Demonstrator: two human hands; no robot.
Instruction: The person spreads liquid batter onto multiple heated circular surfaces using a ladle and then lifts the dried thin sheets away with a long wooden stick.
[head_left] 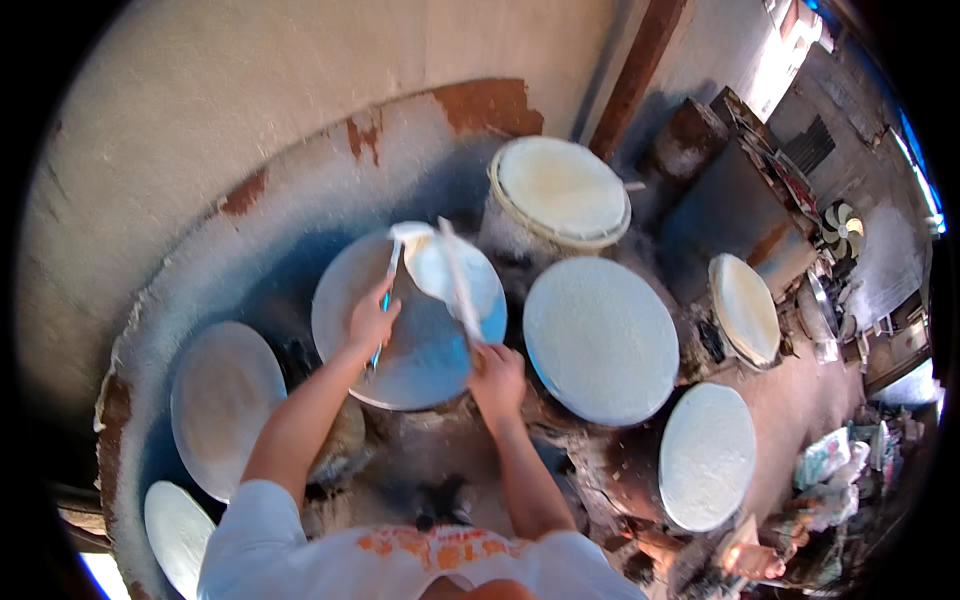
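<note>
In front of me is a large round griddle, dark and bare on its left side. A pale, wet-looking white patch of batter or thin flatbread lies toward its far right. My left hand is closed round a thin-handled tool with blue on its handle. The tool's far end meets the white patch near the griddle's back edge; its exact shape is unclear. My right hand grips a long flat wooden stick, slightly blurred, which crosses the right part of the griddle and passes over the white patch.
To the right stands a griddle covered in white, with another white-topped round nearer me. A round tray with a pale sheet sits behind. Two more rounds are at left. A curved wall encloses the back.
</note>
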